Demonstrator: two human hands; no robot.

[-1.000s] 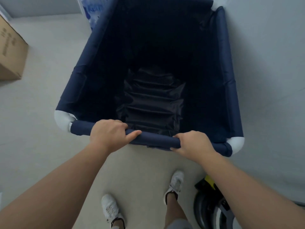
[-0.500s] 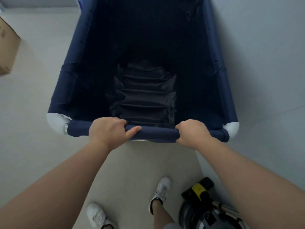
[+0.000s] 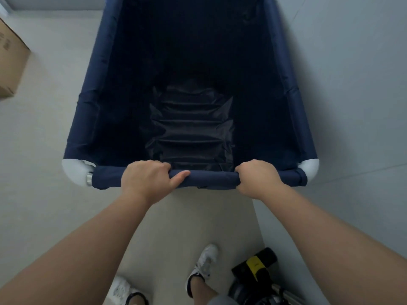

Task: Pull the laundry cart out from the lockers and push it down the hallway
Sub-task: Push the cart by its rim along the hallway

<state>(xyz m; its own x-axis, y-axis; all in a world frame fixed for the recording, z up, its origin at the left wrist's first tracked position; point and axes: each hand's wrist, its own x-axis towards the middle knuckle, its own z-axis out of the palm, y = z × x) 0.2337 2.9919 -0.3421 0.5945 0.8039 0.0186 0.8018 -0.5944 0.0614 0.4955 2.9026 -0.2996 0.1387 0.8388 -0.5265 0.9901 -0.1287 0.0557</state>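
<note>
The laundry cart (image 3: pixel 88 119) is a deep navy fabric bin with white rounded corner pieces, filling the middle of the head view. Its inside holds only dark creased fabric at the bottom. My left hand (image 3: pixel 147 181) is wrapped around the near top rail (image 3: pixel 211 178), left of its middle, thumb lying along the rail. My right hand (image 3: pixel 257 179) grips the same rail further right, close to the white corner. Both arms reach straight forward. The cart's right side runs close along a grey wall; the wheels are hidden.
A cardboard box (image 3: pixel 11 62) stands on the pale floor at the far left. A grey wall (image 3: pixel 352 84) lines the right side. Behind my right foot sits a black machine with a yellow part (image 3: pixel 255 267). My white shoes (image 3: pixel 204 265) show at the bottom.
The cart has straightened and rolled forward along the wall with my steps. The cardboard box slid back and left in view. My right hand closed more fully round the rail.
</note>
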